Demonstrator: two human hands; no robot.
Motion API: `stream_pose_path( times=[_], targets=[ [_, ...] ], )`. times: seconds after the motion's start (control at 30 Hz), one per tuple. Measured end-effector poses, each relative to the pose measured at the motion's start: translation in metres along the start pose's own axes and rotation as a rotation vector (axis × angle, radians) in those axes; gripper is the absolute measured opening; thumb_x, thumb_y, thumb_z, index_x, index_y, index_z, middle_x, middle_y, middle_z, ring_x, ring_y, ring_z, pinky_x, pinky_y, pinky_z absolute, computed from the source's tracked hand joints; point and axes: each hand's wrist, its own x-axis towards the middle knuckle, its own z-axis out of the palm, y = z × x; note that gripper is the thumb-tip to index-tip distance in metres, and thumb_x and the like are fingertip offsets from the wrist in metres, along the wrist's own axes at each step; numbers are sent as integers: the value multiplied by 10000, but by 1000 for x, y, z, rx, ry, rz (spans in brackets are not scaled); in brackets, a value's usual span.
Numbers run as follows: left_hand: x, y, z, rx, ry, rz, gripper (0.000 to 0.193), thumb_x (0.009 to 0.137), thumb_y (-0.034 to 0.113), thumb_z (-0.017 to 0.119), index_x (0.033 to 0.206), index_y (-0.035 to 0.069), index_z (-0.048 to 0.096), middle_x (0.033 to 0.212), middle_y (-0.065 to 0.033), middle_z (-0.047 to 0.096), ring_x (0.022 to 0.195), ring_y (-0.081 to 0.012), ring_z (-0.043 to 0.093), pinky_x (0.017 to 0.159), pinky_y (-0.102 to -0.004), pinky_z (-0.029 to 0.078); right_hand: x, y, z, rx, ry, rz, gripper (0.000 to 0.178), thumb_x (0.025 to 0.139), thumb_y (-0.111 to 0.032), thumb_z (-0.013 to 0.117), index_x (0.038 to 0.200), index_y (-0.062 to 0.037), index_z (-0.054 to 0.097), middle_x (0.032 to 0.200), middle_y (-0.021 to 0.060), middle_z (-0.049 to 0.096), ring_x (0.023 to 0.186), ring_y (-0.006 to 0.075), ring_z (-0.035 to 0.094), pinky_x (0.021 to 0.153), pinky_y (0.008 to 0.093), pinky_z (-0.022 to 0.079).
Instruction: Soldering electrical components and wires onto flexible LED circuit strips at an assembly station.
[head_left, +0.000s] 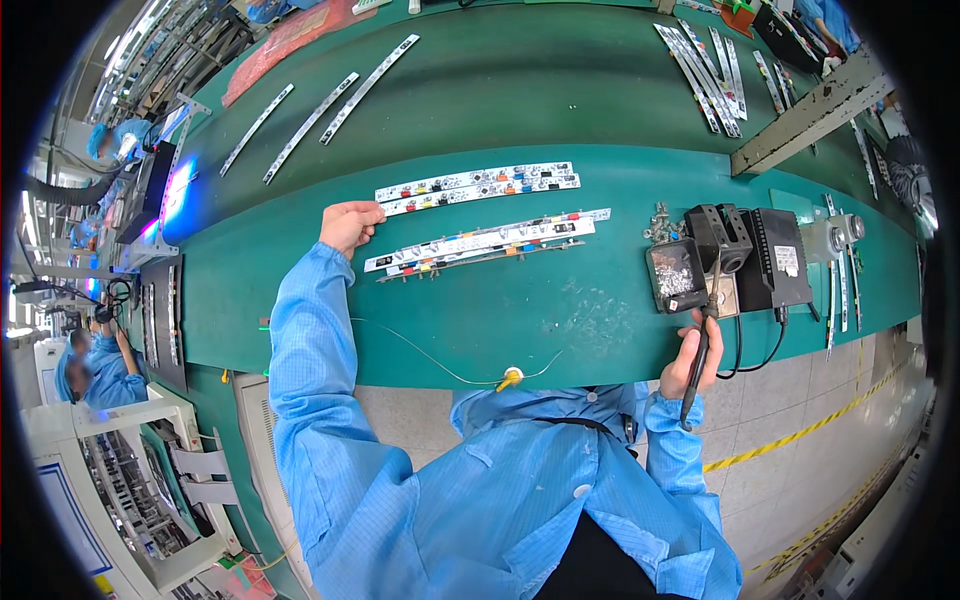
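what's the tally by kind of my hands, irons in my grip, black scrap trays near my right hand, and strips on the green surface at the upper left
Left hand and right hand: 2
Iron: 1
Tray: 1
Strips: 3
Total: 7

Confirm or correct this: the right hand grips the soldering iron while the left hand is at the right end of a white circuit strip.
Wrong end: the head view shows the left hand at the left end of the white circuit strip. The right hand does grip the soldering iron.
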Motion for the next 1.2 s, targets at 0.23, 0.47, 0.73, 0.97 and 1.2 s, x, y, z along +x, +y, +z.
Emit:
stream_pose_path(
  times=[0.23,0.47,0.73,0.97,1.2],
  targets=[
    [2,-1,1,89,69,68,187,796,27,695,973,-33,686,768,-58,677,536,-69,514,464,-207,413,0,-1,1,7,-10,3,335,931,-50,499,1249,52,492,1127,201,624,830,162,556,800,314,481],
    [-27,-1,15,500,321,533,203,753,154,751,914,31,732,788,-78,692,660,-161,624,628,-286,513,3,-2,2,6,4,-14,327,933,-62,507,1237,58,495,1123,196,627,825,162,556,790,311,480],
    [-90,3,59,862,-155,843,205,763,134,723,956,69,710,924,-85,628,912,-291,588,808,-390,492,4,-5,3,7,4,-1,331,928,-59,509,1236,63,499,1108,203,633,820,164,563,788,314,485],
    [-94,7,59,873,-161,958,129,794,43,662,919,48,698,955,-97,604,900,-281,584,783,-373,495,2,-5,1,14,4,12,333,927,-62,510,1236,63,501,1109,208,631,818,168,568,789,314,487],
    [-117,23,57,-419,92,740,116,938,24,546,1011,-45,605,1035,-117,611,895,-169,603,808,-333,525,1,-1,0,18,3,34,334,926,-57,508,1239,60,500,1118,205,630,828,164,569,797,311,487]
  ],
)
